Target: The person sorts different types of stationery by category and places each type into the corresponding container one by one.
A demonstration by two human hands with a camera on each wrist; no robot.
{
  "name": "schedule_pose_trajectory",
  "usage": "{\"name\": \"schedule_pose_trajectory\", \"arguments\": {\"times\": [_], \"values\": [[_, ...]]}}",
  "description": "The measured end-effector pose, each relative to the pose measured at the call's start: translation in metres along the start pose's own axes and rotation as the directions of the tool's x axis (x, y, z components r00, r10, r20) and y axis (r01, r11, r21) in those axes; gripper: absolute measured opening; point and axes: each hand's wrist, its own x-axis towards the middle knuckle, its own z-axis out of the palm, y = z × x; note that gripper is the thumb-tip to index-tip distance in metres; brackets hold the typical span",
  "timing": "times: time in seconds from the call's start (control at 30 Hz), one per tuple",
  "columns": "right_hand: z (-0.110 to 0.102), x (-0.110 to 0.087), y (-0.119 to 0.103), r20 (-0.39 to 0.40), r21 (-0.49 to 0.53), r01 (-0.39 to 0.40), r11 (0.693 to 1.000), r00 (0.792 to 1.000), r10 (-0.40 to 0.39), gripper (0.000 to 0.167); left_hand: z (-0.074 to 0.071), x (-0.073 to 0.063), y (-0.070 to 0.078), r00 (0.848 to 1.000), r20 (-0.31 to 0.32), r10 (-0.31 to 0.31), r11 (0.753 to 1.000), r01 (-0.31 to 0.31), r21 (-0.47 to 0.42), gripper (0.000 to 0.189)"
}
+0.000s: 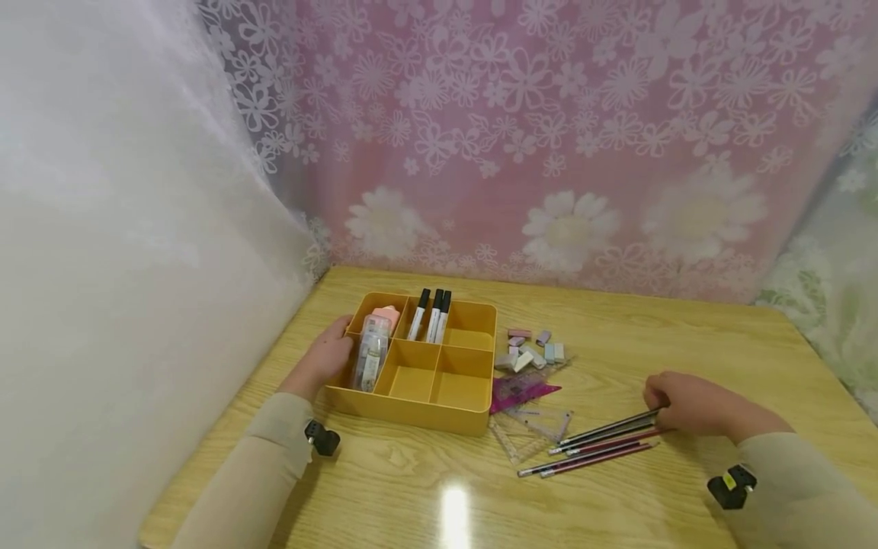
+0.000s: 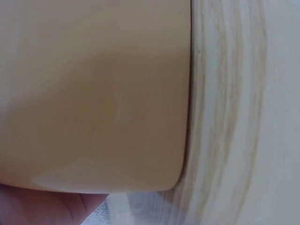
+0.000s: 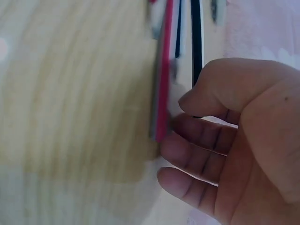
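Note:
A yellow desk organizer (image 1: pixel 411 412) with several compartments stands on the table. My left hand (image 1: pixel 328 357) grips its left wall; in the left wrist view its smooth outer side (image 2: pixel 103 103) fills much of the picture, with fingers (image 2: pixel 47 206) along its edge. My right hand (image 1: pixel 700 404) is at the near ends of several pencils (image 1: pixel 597 456) lying on the table. In the right wrist view the thumb and forefinger pinch the end of a dark pencil (image 3: pixel 197 47). A red pencil (image 3: pixel 162 93) lies beside the fingertips.
The organizer holds black-capped markers (image 1: pixel 434 319), a clear plastic case (image 1: pixel 372 354) and a pink item (image 1: pixel 387 314). Right of it lie several erasers (image 1: pixel 524 358), a magenta ruler piece (image 1: pixel 517 393) and clear set squares (image 1: pixel 542 421). A floral curtain (image 1: pixel 521 152) hangs behind the table.

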Motion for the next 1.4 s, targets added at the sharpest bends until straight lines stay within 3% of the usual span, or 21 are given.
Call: {"name": "schedule_pose_trajectory", "arguments": {"times": [0.1,0.3,0.53,0.87,1.17,1.4], "values": [[-0.008,-0.004,-0.003,0.017,0.076,-0.006,0.997,1.0,0.005,0.022,0.001,-0.001,-0.002,1.0,0.0,-0.007,1.0,0.007,0.003,0.055],[-0.035,-0.01,-0.01,0.02,0.097,0.048,0.994,0.999,-0.05,0.019,0.002,-0.003,-0.005,1.0,-0.005,-0.012,1.0,0.012,0.002,0.055],[-0.065,-0.014,-0.033,0.047,0.201,0.09,0.975,0.994,-0.102,0.015,0.002,-0.004,-0.005,1.0,-0.005,-0.012,1.0,0.012,0.0,0.055],[-0.083,-0.016,-0.062,0.056,0.246,0.126,0.961,0.988,-0.144,0.012,0.002,-0.003,-0.003,0.999,-0.002,-0.038,0.999,0.038,-0.008,0.055],[-0.09,-0.016,-0.091,0.001,0.26,0.198,0.945,0.979,-0.205,0.009,0.002,-0.003,0.0,0.999,-0.015,-0.03,0.999,0.03,-0.011,0.055],[-0.086,-0.009,-0.109,-0.12,0.276,0.237,0.932,0.97,-0.211,0.01,0.001,-0.002,0.002,1.0,-0.013,0.004,1.0,-0.004,0.014,0.055]]}}
